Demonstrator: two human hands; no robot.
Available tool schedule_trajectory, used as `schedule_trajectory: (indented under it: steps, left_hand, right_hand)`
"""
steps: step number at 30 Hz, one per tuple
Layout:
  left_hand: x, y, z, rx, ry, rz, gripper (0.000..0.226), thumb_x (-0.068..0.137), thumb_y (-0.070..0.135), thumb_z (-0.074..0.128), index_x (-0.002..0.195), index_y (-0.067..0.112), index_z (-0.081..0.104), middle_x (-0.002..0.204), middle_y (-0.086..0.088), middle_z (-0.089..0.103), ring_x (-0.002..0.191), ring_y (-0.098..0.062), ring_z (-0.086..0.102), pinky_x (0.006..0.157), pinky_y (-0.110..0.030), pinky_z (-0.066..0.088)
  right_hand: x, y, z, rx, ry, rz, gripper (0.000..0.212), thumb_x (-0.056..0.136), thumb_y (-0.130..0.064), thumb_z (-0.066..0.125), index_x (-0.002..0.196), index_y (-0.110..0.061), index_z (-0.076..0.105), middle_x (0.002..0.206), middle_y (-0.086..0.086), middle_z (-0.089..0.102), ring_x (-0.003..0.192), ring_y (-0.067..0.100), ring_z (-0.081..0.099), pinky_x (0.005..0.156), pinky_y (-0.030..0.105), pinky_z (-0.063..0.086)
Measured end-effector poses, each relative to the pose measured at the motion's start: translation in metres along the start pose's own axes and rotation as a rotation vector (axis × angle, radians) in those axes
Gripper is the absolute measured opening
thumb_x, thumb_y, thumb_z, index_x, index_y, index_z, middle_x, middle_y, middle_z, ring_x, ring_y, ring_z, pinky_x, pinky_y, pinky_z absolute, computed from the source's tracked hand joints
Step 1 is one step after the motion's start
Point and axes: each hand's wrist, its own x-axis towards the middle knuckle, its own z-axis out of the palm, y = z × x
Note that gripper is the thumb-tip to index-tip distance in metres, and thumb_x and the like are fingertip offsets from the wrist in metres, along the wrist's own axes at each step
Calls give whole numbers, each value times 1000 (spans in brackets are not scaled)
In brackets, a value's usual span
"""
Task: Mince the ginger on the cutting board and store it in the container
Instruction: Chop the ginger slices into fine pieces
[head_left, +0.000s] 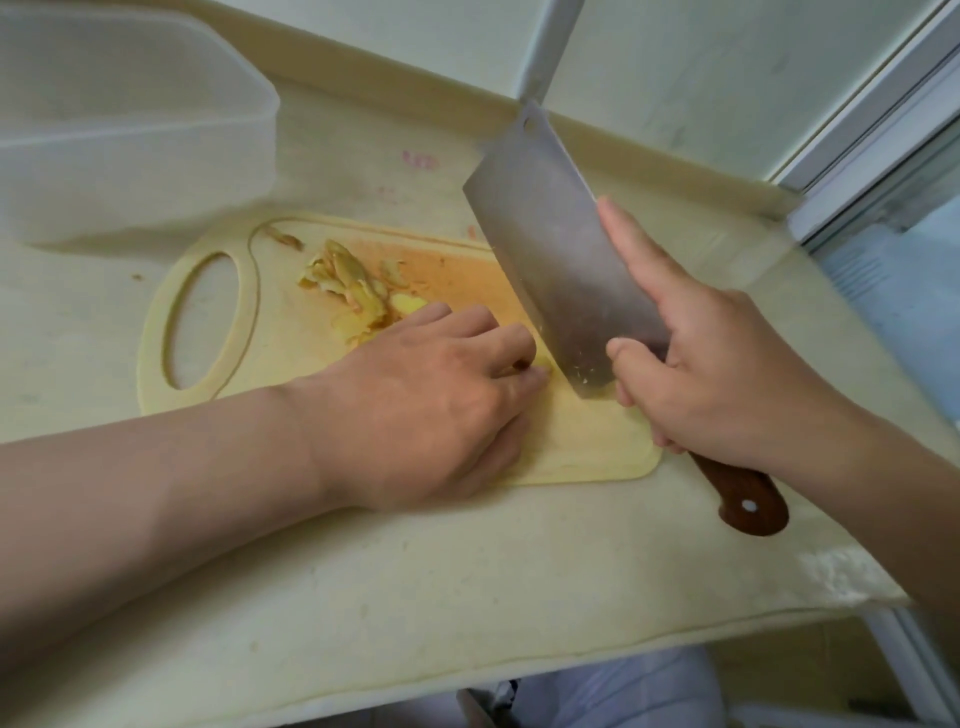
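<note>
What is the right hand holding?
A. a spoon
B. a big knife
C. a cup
B: the right hand grips a knife by its brown handle, with the blade over the board.

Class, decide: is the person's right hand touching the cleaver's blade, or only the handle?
Touching. Head view: the right hand grips the cleaver, its forefinger lying along the blade and thumb pressed on its side.

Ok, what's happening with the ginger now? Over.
Right hand grips cleaver. Left hand holds ginger beside it. Container beyond board. Nothing in the way.
</note>
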Motion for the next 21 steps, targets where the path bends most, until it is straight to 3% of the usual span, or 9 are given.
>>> schedule_trajectory:
  steps: [10, 14, 21]
  left_hand:
    - [-1, 1, 0, -11, -41, -36, 56, 101, 42, 20, 124, 16, 64, 116, 1, 62, 104, -28, 56, 86, -45, 43]
    - [1, 1, -2, -37, -79, -49, 58, 99, 43, 18, 128, 16, 61, 123, 0, 62, 109, -27, 56, 91, -44, 43]
    - [2, 0, -3, -62, -130, -40, 54, 100, 44, 21, 128, 18, 60, 129, 3, 62, 122, -23, 55, 97, -43, 40]
  right_hand:
    - [-20, -1, -13, 31, -104, 93, 94, 99, -15, 50, 140, -83, 0, 70, 18, 69, 53, 33, 64, 55, 46, 59]
    - [-26, 2, -14, 90, -102, 127, 94, 99, -13, 51, 138, -85, 4, 68, 15, 70, 46, 25, 65, 52, 35, 61]
    - [-28, 2, -13, 123, -95, 146, 93, 99, -14, 51, 138, -85, 7, 67, 16, 70, 46, 24, 65, 51, 33, 60]
